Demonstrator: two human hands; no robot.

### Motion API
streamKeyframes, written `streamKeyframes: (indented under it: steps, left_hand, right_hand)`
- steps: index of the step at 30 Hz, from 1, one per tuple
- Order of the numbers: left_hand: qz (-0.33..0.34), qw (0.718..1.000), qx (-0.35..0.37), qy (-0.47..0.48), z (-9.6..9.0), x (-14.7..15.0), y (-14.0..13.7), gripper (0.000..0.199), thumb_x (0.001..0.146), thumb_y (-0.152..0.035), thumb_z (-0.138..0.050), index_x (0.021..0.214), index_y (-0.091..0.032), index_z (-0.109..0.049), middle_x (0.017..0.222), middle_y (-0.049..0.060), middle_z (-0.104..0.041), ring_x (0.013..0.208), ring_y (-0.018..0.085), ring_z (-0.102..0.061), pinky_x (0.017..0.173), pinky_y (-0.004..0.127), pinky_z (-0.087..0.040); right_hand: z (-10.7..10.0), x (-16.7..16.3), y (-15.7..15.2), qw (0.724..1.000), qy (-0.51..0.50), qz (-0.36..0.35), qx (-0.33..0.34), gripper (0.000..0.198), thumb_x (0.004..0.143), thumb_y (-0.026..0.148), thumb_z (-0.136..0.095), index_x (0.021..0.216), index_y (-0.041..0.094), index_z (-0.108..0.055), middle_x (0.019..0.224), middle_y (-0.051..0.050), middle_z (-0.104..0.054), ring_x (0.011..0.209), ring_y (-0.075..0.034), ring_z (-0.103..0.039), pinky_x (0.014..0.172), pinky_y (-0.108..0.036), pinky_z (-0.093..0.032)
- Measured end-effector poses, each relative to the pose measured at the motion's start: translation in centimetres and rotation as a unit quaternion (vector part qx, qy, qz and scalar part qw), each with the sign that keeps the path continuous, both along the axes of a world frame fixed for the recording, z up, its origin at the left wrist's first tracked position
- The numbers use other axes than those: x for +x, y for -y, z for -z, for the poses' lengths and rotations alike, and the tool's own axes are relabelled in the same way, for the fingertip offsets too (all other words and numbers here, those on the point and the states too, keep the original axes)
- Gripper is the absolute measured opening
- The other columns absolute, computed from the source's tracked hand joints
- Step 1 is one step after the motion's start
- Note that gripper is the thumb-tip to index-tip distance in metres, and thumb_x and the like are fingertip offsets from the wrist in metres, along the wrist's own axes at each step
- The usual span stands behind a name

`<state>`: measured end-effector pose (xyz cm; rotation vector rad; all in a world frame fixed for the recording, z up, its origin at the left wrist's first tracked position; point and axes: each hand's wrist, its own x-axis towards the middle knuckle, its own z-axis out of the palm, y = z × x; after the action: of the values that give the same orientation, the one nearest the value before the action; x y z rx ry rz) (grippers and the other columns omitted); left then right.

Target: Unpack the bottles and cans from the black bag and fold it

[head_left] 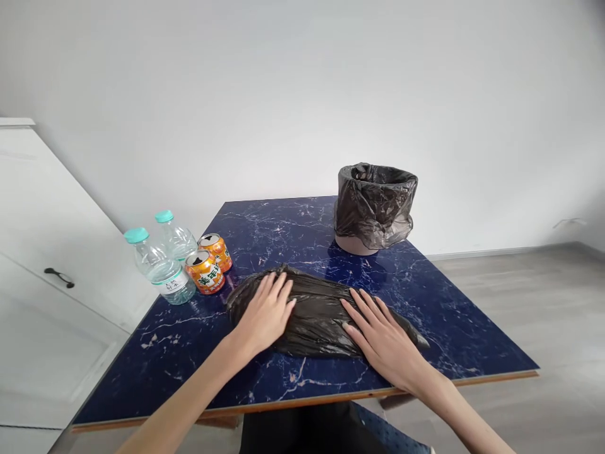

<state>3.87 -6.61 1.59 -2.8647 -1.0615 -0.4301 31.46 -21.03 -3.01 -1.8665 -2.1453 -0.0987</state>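
Observation:
A black plastic bag lies flattened and wrinkled across the front half of the table. On its left part rests my left hand, palm down with the fingers stretched out. My right hand lies flat on the bag's right part, fingers spread. Neither hand grips the bag. Left of the bag stand two orange drink cans with opened tops. Two clear plastic bottles with turquoise caps stand beside the cans.
A bin lined with a black bag stands at the table's back right. The blue marbled table has a wooden front edge. A white cabinet with a dark handle is at the left, and a pale wall rises behind.

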Motion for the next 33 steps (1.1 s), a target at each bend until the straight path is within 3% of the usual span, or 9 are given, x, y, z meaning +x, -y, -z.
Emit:
streamKeyframes:
  steps: [2,5,9,17,21,25,28,30,33]
  left_hand:
    - [0.054,0.998,0.001,0.025,-0.5,2.8,2.2,0.054,0.117,-0.039,-0.030,0.160,-0.014,-0.053,0.170,0.015,-0.048,0.162,0.031,-0.037,0.135,0.055,-0.030]
    - [0.125,0.990,-0.049,0.033,-0.6,6.9,5.4,0.059,0.118,-0.043,-0.027,0.170,-0.016,-0.036,0.176,0.010,-0.038,0.166,0.027,-0.028,0.137,0.049,-0.026]
    - [0.136,0.986,-0.095,0.007,0.5,7.9,6.3,0.065,0.118,-0.048,-0.026,0.173,-0.015,-0.026,0.179,0.010,-0.028,0.167,0.028,-0.024,0.136,0.050,-0.027]
    - [0.026,0.999,-0.022,-0.001,2.4,-2.3,-0.3,0.061,0.116,-0.051,-0.035,0.174,-0.032,-0.027,0.178,0.002,-0.032,0.167,0.030,-0.027,0.135,0.059,-0.028]
    - [-0.011,1.000,-0.003,-0.012,2.4,-6.9,-2.3,0.061,0.116,-0.048,-0.034,0.174,-0.030,-0.028,0.176,0.005,-0.039,0.165,0.031,-0.031,0.133,0.060,-0.030]
    - [0.010,1.000,0.001,-0.016,1.4,-9.4,-1.1,0.057,0.116,-0.044,-0.037,0.171,-0.028,-0.037,0.175,0.004,-0.040,0.165,0.030,-0.033,0.134,0.057,-0.032]
    - [0.005,1.000,0.009,0.005,0.3,-10.7,0.5,0.051,0.115,-0.043,-0.044,0.163,-0.028,-0.050,0.170,0.004,-0.050,0.162,0.030,-0.038,0.133,0.055,-0.035]
    - [-0.002,0.999,0.017,0.027,-0.3,-11.5,1.4,0.043,0.113,-0.044,-0.048,0.150,-0.028,-0.062,0.161,0.004,-0.061,0.159,0.030,-0.045,0.132,0.055,-0.038]
    - [-0.010,0.998,0.027,0.054,-1.1,-12.2,2.7,0.028,0.110,-0.043,-0.054,0.121,-0.028,-0.075,0.144,0.002,-0.074,0.150,0.030,-0.056,0.130,0.057,-0.041]
  right_hand:
    - [0.3,-0.5,-0.2,1.000,0.006,0.002,0.007,0.063,0.116,0.051,-0.031,0.173,0.024,-0.032,0.181,-0.007,-0.020,0.168,-0.031,-0.017,0.134,-0.060,-0.028]
    - [0.8,-1.0,-0.2,0.999,0.019,-0.019,0.025,0.061,0.117,0.042,-0.029,0.174,0.020,-0.028,0.180,-0.010,-0.023,0.168,-0.032,-0.015,0.133,-0.062,-0.028]
    - [0.9,-1.1,0.1,0.998,0.020,-0.037,0.042,0.063,0.116,0.036,-0.031,0.176,0.022,-0.019,0.179,-0.009,-0.023,0.168,-0.033,-0.013,0.133,-0.064,-0.028]
    - [-0.4,-0.2,-0.3,0.999,-0.024,-0.034,-0.022,0.062,0.117,0.051,-0.032,0.175,0.032,-0.024,0.181,-0.002,-0.017,0.168,-0.030,-0.014,0.134,-0.061,-0.026]
    - [-0.5,0.9,-1.3,0.997,-0.040,-0.066,-0.027,0.061,0.117,0.050,-0.032,0.175,0.036,-0.020,0.181,0.001,-0.016,0.168,-0.027,-0.014,0.135,-0.058,-0.024]
    - [-0.7,3.3,-2.9,0.992,-0.057,-0.107,-0.029,0.061,0.117,0.051,-0.036,0.174,0.037,-0.022,0.180,0.001,-0.022,0.167,-0.024,-0.017,0.137,-0.054,-0.022]
    - [-1.2,4.3,-3.9,0.992,-0.059,-0.111,-0.033,0.062,0.116,0.053,-0.039,0.172,0.031,-0.032,0.178,-0.002,-0.030,0.167,-0.024,-0.023,0.136,-0.054,-0.026]
    - [-2.0,3.4,-4.0,0.995,-0.050,-0.090,-0.005,0.061,0.115,0.051,-0.041,0.169,0.023,-0.041,0.174,-0.007,-0.039,0.165,-0.027,-0.029,0.136,-0.057,-0.027]
    - [-3.7,-0.8,-3.1,0.995,-0.043,-0.079,0.046,0.053,0.116,0.042,-0.040,0.162,0.017,-0.052,0.167,-0.010,-0.051,0.162,-0.028,-0.038,0.137,-0.058,-0.024]
